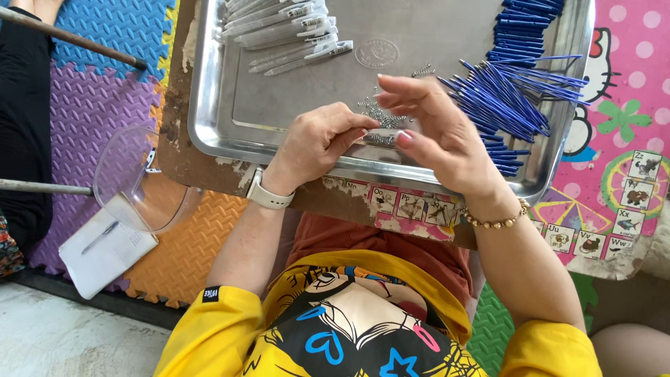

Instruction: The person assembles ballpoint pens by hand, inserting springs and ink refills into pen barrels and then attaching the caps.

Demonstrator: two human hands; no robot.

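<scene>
Step in hand, as judged: pick-up of one small spring from the loose pile of metal springs [380,115] in the middle of the steel tray [279,112]; both hands met directly over that pile

L hand [317,143] was curled, thumb and forefinger pinched together at the tips, approx. touching the R hand; whether a spring sat in that pinch could not be told, item too small to see; R hand [436,132] was held loosely spread, fingers fanned above the springs, nothing seen clasped in it

Blue pen refills [513,91] lay heaped at the tray's right side, near the R hand; grey-white pen barrels [286,31] lay stacked at the upper left, well apart from both hands; a stray spring [422,70] lay just beyond the R fingertips

Next move, as judged, called for a fine fingertip pinch to separate a single spring from tangled neighbours, then a reach to the refills; light pressure req'd, springs roll and snag easily
</scene>
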